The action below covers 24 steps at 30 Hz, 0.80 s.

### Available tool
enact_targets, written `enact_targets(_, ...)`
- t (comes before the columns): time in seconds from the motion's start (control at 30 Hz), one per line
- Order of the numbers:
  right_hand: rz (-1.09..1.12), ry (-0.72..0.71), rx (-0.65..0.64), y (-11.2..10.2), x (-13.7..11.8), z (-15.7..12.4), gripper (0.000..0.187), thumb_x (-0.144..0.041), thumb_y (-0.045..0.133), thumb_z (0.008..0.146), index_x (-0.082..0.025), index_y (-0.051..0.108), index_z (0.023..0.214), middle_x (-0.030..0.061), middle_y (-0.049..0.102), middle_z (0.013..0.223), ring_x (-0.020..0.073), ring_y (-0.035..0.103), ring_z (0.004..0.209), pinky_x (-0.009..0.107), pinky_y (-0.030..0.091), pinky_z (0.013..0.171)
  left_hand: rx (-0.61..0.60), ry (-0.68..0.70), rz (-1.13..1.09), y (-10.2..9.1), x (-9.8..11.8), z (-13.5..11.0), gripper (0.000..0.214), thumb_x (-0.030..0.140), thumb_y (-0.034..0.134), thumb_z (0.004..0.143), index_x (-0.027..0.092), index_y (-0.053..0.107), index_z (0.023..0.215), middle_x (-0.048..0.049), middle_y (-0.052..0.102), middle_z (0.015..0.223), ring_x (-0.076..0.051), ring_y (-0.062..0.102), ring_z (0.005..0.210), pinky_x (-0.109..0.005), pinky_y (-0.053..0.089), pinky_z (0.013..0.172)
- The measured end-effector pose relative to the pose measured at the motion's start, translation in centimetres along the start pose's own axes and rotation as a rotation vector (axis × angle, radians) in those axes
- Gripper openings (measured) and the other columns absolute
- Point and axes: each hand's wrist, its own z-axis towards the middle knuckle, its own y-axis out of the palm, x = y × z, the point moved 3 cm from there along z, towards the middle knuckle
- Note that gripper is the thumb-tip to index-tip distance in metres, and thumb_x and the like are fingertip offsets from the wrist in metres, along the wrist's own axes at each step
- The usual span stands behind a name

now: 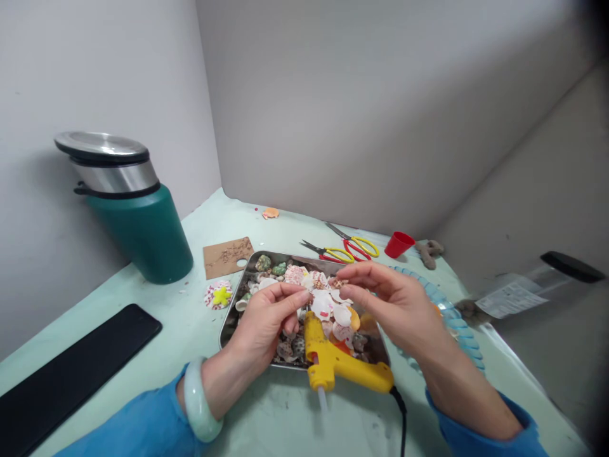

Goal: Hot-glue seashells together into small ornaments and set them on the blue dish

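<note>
My left hand (261, 320) is over the near left of a metal tray (233, 285), thumb and forefinger pinched together; what they hold, if anything, is too small to make out. A small brown-speckled seashell (338, 284) sits between the thumb and fingers of my right hand (402, 308), above the tray's right side. Shells and green snail shells (263, 262) fill the tray, with white flat shells (321, 306) in the middle. Across the tray's near rim rests a yellow hot glue gun (349, 368), its nozzle end over the shells and a glue stick protruding toward me.
Left stand a green bottle (143, 235) and a black phone-like slab (80, 381). A brown card (228, 256) and a shell with a yellow star (219, 295) lie beside the tray. Behind are scissors (328, 252) and a red cup (398, 244); right, a blue ribbed ring (464, 336).
</note>
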Motion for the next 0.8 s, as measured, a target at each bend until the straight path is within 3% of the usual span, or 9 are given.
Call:
enact_targets(0.17,-0.219,-0.213,0.087,0.3,-1.8,-0.7,0.007,-0.021,0.065,0.083,-0.024,0.071,0.084,0.0021,0.072,0.087,0.0184,0.066,0.082,0.032,0.052,0.076,-0.006,0.014,0.008,0.0,0.0,0.0,0.025,0.033,0.077,0.068,0.014,0.065,0.077,0.0072,0.047,0.046,-0.003,0.035,0.039,-0.019,0.024,0.044)
enact_targets(0.37,-0.356,-0.275,0.111,1.1,-2.0,-1.3,0.008,-0.016,0.064,0.084,-0.022,0.068,0.088,-0.0005,0.070,0.082,0.0152,0.064,0.075,0.028,0.049,0.071,-0.037,0.035,0.022,0.0,-0.2,-0.1,0.023,0.032,0.077,0.069,0.015,0.064,0.076,0.0066,0.050,0.051,-0.003,0.037,0.041,-0.018,0.024,0.043)
enact_targets(0.6,-0.506,-0.424,0.135,2.4,-1.9,-1.8,0.008,-0.015,0.058,0.088,-0.019,0.064,0.088,0.0029,0.069,0.078,0.0179,0.060,0.072,0.032,0.044,0.068,-0.043,0.043,0.033,0.2,0.0,-0.1,0.022,0.031,0.077,0.070,0.014,0.065,0.076,0.0076,0.046,0.045,-0.004,0.037,0.040,-0.017,0.025,0.043)
enact_targets(0.8,-0.573,-0.460,0.133,2.9,-1.5,-1.8,0.007,-0.015,0.057,0.089,-0.017,0.063,0.087,0.0044,0.067,0.079,0.0194,0.056,0.074,0.033,0.041,0.069,-0.042,0.044,0.012,0.2,-0.1,-0.1,0.021,0.029,0.078,0.069,0.014,0.064,0.075,0.0076,0.048,0.046,-0.003,0.037,0.039,-0.017,0.026,0.042)
